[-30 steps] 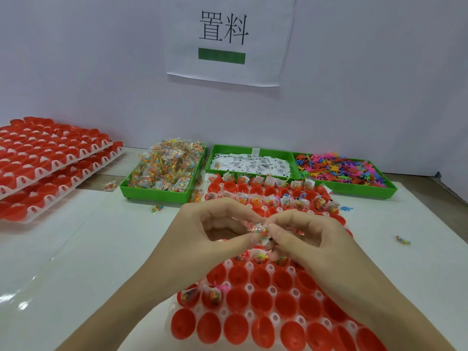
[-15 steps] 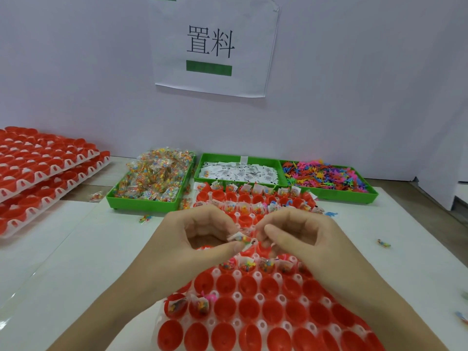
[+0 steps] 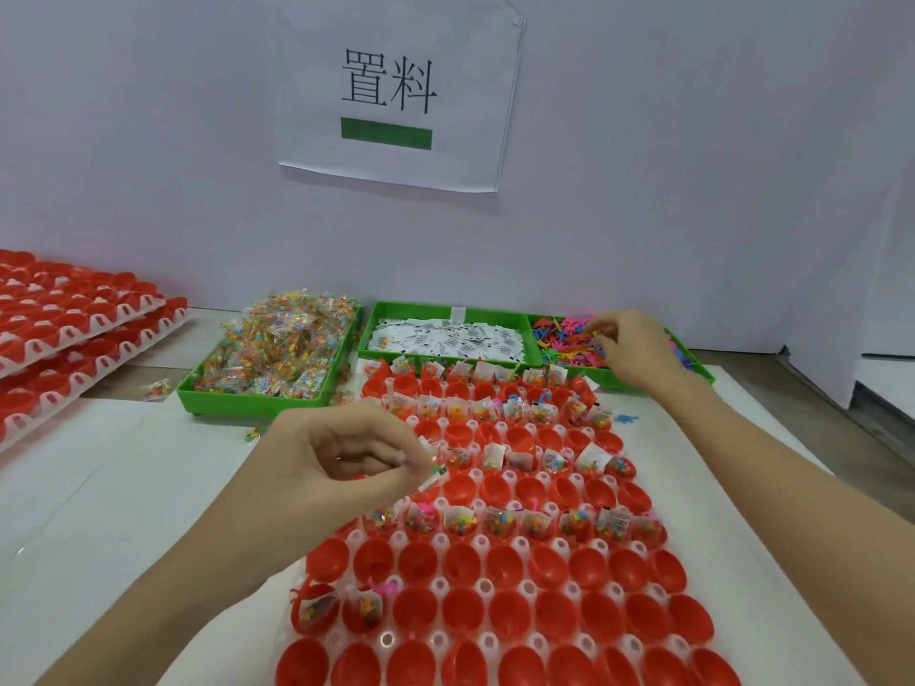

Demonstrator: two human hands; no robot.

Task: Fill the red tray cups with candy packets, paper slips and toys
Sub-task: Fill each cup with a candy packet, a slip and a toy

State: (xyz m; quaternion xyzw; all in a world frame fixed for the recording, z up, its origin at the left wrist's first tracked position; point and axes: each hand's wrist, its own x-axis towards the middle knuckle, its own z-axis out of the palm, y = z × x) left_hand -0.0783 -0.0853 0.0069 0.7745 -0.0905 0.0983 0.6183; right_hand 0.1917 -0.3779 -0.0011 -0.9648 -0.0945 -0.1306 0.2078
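Red tray [image 3: 495, 552] is sitting partly filled, alternate rows empty, as the left hand [image 3: 341, 458] is pinching a packet [image 3: 430, 480] and the right hand [image 3: 626, 346] is curling into the toys [image 3: 564, 339].

Head view, looking down, close over tray [image 3: 495, 576]

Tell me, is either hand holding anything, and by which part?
The left hand pinches a small packet and slip by one end, between thumb and fingers. The right hand reaches into the toys; whether it holds one cannot be told.
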